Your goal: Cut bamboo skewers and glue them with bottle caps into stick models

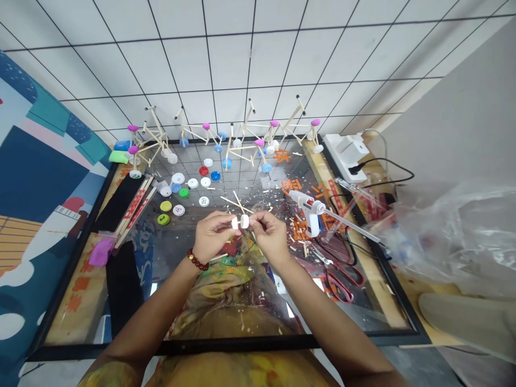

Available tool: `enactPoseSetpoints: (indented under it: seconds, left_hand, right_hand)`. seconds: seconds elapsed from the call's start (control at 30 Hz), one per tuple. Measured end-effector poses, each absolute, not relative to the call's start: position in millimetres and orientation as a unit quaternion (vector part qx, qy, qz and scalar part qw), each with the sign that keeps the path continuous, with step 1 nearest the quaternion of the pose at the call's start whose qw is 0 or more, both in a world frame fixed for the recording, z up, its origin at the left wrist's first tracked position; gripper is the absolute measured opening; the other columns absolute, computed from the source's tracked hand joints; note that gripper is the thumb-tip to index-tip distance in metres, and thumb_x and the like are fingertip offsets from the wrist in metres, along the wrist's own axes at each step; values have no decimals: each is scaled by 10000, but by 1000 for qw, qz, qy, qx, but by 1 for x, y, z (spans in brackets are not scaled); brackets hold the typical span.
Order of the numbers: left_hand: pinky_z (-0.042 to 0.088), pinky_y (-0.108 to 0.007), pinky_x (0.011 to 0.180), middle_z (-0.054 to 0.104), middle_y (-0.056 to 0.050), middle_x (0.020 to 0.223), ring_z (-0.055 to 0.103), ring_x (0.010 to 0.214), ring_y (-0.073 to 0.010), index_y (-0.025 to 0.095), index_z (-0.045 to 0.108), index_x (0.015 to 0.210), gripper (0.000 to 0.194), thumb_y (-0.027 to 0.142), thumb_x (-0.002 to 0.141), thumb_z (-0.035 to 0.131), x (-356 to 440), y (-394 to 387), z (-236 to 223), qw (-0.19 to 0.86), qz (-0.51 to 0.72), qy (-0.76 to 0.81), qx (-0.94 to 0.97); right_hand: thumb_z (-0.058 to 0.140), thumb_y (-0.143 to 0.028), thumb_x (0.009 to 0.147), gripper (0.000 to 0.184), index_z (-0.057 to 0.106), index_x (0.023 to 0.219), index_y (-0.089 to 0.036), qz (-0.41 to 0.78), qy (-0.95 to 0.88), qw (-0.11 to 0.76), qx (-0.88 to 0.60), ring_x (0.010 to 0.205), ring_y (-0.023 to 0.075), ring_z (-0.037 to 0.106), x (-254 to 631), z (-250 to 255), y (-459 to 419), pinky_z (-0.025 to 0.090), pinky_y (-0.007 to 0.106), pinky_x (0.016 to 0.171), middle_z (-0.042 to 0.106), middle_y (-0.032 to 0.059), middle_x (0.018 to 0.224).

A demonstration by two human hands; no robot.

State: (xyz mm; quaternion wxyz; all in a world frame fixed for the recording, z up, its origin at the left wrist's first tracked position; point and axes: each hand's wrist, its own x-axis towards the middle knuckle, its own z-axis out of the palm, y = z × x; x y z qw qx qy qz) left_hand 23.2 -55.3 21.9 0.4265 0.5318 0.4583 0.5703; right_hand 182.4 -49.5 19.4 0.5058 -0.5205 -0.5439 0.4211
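My left hand (213, 234), with a beaded bracelet on the wrist, pinches a white bottle cap (235, 222) by its edge. Close beside it, a second white bottle cap (244, 221) is held on edge between the fingers of my right hand (268, 235). A short pale piece seems to bridge the two caps, though it is too small to make out. Just beyond my fingers, thin wooden sticks (237, 203) lie crossed on the glass tabletop. Loose caps in several colours, such as a green one (184, 192), are spread to the left.
Small stick-built bicycle models (245, 131) stand along the tiled wall. To the right are a white glue gun (310, 209), scissors (338, 279), a power strip (346, 156) with cables and plastic bags (455, 231). Bundled sticks (135, 209) lie left. Wood scraps litter the glass.
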Motion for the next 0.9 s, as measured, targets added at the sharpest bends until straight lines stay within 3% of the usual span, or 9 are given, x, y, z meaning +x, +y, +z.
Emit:
enactPoseSetpoints:
  seconds: [0.57, 0.73, 0.9]
  left_hand:
    - [609, -292, 737, 712, -42, 837, 712, 736, -159, 161, 769, 814, 291, 186, 545, 878, 24, -55, 22, 446, 545, 487, 517]
    - [615, -325, 779, 763, -58, 904, 718, 787, -167, 187, 761, 946, 340, 225, 622, 855, 16, -50, 28, 544, 568, 445, 428]
    - [615, -363, 835, 773, -51, 936, 727, 823, -176, 213, 763, 931, 365, 258, 591, 887, 9, -48, 36, 624, 588, 376, 351]
  right_hand:
    - [575, -248, 775, 98, 617, 712, -187, 423, -551, 497, -520, 592, 131, 546, 185, 19, -51, 438, 252, 610, 618, -17, 638]
    - [590, -272, 818, 88, 613, 775, -199, 455, -528, 530, -483, 610, 131, 553, 182, 32, -54, 444, 247, 604, 607, -20, 654]
    - [587, -264, 859, 74, 614, 813, -213, 453, -516, 566, -457, 634, 133, 565, 185, 40, -58, 456, 253, 630, 610, -21, 678]
